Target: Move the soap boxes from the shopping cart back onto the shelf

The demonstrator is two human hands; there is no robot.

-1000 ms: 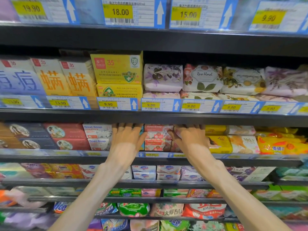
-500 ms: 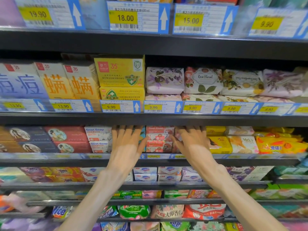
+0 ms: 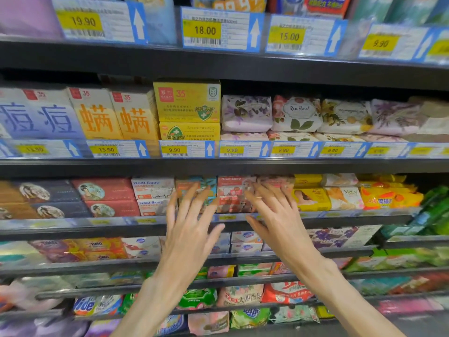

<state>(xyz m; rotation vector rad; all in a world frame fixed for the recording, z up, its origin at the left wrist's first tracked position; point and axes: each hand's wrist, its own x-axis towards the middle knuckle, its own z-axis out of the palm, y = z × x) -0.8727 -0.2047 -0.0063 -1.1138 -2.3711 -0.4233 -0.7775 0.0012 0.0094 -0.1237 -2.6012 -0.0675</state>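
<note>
Pink and white Goat Soap boxes [image 3: 234, 194] stand stacked on the middle shelf [image 3: 102, 222], with a teal-patterned box [image 3: 195, 184] to their left. My left hand [image 3: 192, 229] hovers just in front of the teal box, fingers spread and empty. My right hand [image 3: 277, 215] is in front of the pink boxes' right side, fingers apart, holding nothing. Both hands are slightly blurred and a little off the boxes. The shopping cart is out of view.
More white Goat Soap boxes [image 3: 153, 190] sit left of the hands, and yellow soap boxes [image 3: 312, 197] to the right. The shelf above [image 3: 218, 164] overhangs closely, carrying yellow boxes [image 3: 188, 103] and floral wrapped soaps [image 3: 295, 114]. Lower shelves hold bagged goods.
Both hands have drawn back out of the middle shelf toward me, away from the Goat Soap boxes, with fingers spreading. The view has tilted slightly.
</note>
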